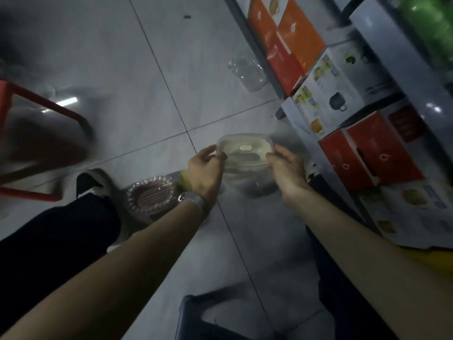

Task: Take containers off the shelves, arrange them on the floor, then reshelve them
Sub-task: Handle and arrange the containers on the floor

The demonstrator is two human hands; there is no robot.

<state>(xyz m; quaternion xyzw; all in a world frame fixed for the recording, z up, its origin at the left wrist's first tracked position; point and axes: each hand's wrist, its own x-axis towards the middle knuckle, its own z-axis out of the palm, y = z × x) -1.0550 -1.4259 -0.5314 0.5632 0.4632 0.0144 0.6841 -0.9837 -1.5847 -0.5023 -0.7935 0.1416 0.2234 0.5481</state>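
The fingers (208, 150) of the left hand (206, 168) are curling round the left edge of a clear square plastic container with a pale lid (245, 152), and the right hand (285, 168) is gripping its right edge, so both hands are holding it between them. The container is sitting low over the grey tiled floor (147, 82), just in front of the shelf; whether it is touching the tiles I cannot tell. A pinkish ribbed oval plastic dish (150, 195) is lying on the floor just beside the left wrist. A clear plastic jar (247, 73) is standing farther off, beside the shelf unit (382, 40) carrying orange and white cardboard boxes (301, 38).
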